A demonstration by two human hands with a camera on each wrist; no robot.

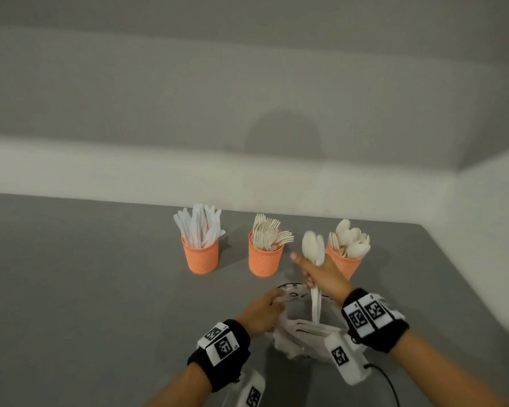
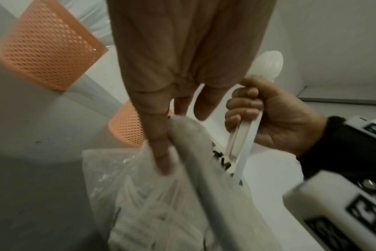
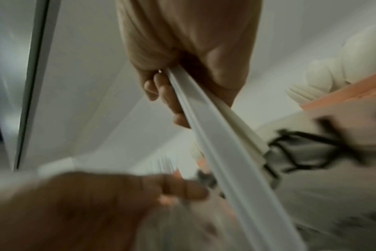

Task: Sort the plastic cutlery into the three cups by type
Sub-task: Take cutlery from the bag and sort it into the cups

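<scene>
Three orange mesh cups stand in a row: the left cup point(image 1: 200, 258) holds knives, the middle cup point(image 1: 265, 261) forks, the right cup point(image 1: 347, 265) spoons. My right hand point(image 1: 313, 274) grips a few white spoons point(image 1: 312, 248) upright, bowls up, just left of the spoon cup. Its curled fingers point(image 3: 165, 95) wrap the handles point(image 3: 217, 149). My left hand point(image 1: 272, 302) pinches the rim of a clear plastic bag point(image 2: 140, 195) with more white cutlery inside. The held spoons' handle ends point(image 2: 243, 141) hang above the bag's mouth.
The grey table point(image 1: 86, 274) runs to a white wall behind the cups and ends at an edge on the right. A white bag with black print point(image 3: 307, 144) lies under the hands. A black cable point(image 1: 390, 383) trails near my right forearm.
</scene>
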